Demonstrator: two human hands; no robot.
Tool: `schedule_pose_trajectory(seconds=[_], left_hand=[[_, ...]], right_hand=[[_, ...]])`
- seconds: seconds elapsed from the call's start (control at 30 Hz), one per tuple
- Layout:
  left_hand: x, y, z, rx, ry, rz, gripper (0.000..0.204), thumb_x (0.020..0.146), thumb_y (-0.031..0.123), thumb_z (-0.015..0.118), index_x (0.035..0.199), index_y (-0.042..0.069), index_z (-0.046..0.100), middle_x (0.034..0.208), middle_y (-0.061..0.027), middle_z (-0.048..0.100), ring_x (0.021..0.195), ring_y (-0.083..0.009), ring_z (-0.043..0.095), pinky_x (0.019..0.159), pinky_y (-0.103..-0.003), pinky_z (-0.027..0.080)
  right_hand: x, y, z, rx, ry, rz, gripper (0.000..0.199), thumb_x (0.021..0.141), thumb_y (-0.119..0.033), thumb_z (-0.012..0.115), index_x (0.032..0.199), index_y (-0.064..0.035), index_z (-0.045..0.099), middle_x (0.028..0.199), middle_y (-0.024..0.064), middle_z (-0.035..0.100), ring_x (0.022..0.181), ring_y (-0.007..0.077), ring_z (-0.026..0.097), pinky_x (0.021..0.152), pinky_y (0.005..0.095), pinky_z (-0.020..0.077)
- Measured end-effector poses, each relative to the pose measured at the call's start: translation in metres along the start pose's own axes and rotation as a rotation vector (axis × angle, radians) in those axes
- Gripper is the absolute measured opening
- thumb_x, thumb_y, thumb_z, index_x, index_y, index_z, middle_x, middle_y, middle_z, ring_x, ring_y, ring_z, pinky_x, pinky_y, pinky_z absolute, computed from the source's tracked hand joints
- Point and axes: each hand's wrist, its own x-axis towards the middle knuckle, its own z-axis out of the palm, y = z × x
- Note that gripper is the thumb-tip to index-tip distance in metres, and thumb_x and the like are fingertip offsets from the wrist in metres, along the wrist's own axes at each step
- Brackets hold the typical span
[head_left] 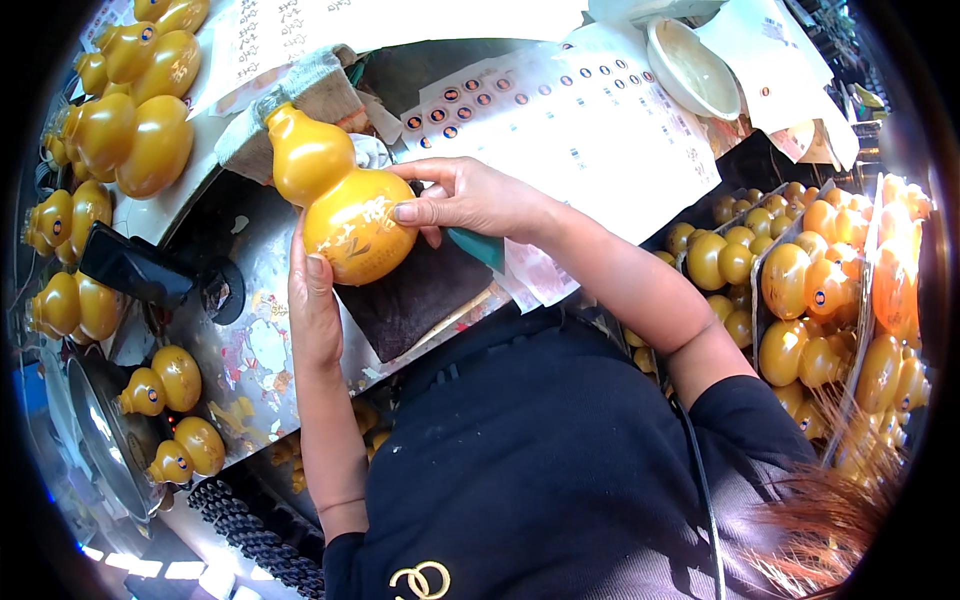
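A glossy yellow bottle gourd (338, 172) with a pale floral pattern on its lower bulb is held tilted over the workbench, its narrow neck pointing away to the upper left. My left hand (315, 300) cups the lower bulb from the left, thumb in front and the other fingers mostly hidden behind it. On the bulb's right side rests my right hand (465, 198), thumb against the patterned surface and fingers bent; whether something thin lies under the thumb cannot be made out. Under the gourd is a dark cloth pad (415, 300).
A white sheet of round dark stickers (560, 110) covers the bench's far side, beside a pale bowl (693, 70). A folded grey towel (320, 95) lies behind the gourd. A phone on a stand (135, 265) and several gourds (160, 150) line the left. Boxes of gourds (785, 280) stand right.
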Motion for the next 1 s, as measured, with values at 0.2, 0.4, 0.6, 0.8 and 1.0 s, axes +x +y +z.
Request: schedule_pose_trajectory(seconds=[0.2,0.4,0.6,0.8,1.0], left_hand=[[-0.002,-0.004,-0.004,-0.097,0.012,-0.003,0.059,0.101,0.045,0.036,0.142,0.002,0.034,0.139,-0.0088,0.043,0.131,-0.0187,0.039,0.111,-0.035,0.027],[-0.003,-0.005,-0.001,-0.119,0.03,-0.027,0.053,0.103,0.04,0.032,0.139,0.003,0.037,0.137,-0.0082,0.045,0.129,-0.0184,0.041,0.11,-0.036,0.028],[0.0,-0.013,-0.018,-0.108,0.076,-0.064,0.057,0.103,0.041,0.028,0.142,-0.001,0.032,0.14,-0.0109,0.042,0.131,-0.0197,0.038,0.112,-0.035,0.026],[-0.004,0.015,0.013,0.031,0.01,0.084,0.068,0.1,0.049,0.035,0.145,-0.001,0.026,0.145,-0.0114,0.037,0.134,-0.0207,0.035,0.113,-0.035,0.022],[0.0,0.013,0.006,-0.112,0.029,-0.043,0.064,0.1,0.045,0.037,0.145,-0.001,0.027,0.142,-0.0119,0.04,0.133,-0.02,0.037,0.113,-0.034,0.024]], right_hand=[[-0.001,-0.001,-0.004,0.071,-0.04,0.004,0.071,0.087,-0.037,0.068,0.139,0.0018,0.04,0.085,0.0053,0.061,0.07,0.0097,0.058,0.07,0.0222,0.0477],[0.002,-0.002,0.001,0.037,-0.007,0.014,0.07,0.086,-0.038,0.069,0.137,0.0024,0.043,0.086,0.0053,0.061,0.071,0.0103,0.059,0.069,0.0226,0.0476],[-0.004,-0.002,-0.005,0.144,0.059,0.075,0.055,0.087,-0.032,0.067,0.129,-0.0004,0.051,0.087,0.0027,0.06,0.071,0.0099,0.058,0.069,0.0226,0.0475],[-0.029,-0.047,0.004,-0.477,0.062,-0.44,0.024,0.09,-0.019,0.063,0.109,-0.0066,0.057,0.102,0.002,0.056,0.098,0.0105,0.055,0.084,0.0266,0.0465],[0.008,-0.064,0.021,-0.872,0.088,-0.657,0.028,0.088,-0.021,0.063,0.107,-0.0037,0.052,0.095,0.0163,0.06,0.089,0.036,0.06,0.076,0.039,0.0475]])
